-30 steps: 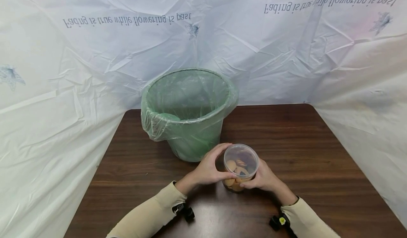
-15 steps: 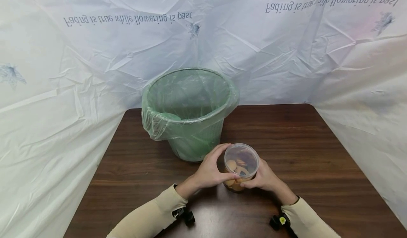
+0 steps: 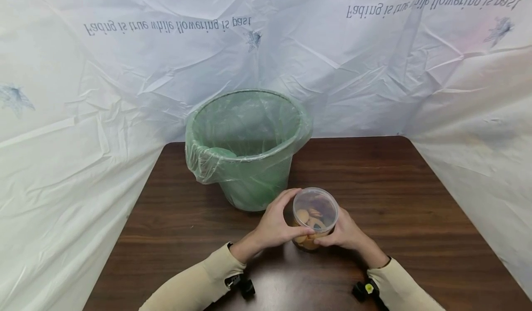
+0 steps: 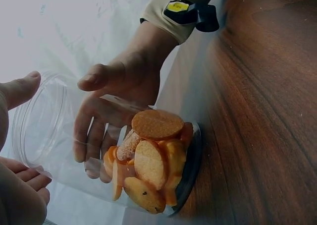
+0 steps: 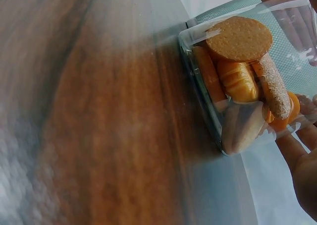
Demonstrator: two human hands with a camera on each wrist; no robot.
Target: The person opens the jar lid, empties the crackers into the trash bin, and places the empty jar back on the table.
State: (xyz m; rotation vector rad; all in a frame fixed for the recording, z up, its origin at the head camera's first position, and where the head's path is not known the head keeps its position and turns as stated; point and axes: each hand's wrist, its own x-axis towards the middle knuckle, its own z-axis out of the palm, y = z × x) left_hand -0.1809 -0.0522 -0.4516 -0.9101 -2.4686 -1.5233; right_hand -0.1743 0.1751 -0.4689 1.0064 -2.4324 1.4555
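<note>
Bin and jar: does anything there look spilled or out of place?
The bin stands on the table, an unusual spot, its liner bunched on one side. No cookies look spilled; those visible are inside the jar.

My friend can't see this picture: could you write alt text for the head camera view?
A person's left hand and right hand hold a clear jar of biscuits at a wooden table. Beyond the jar, to the left, stands a greenish bin lined with a thin bag, before white printed sheeting.

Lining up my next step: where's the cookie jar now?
In the head view, the cookie jar is below and right of centre, held between the left hand and right hand, to the front right of the green bin.
</note>
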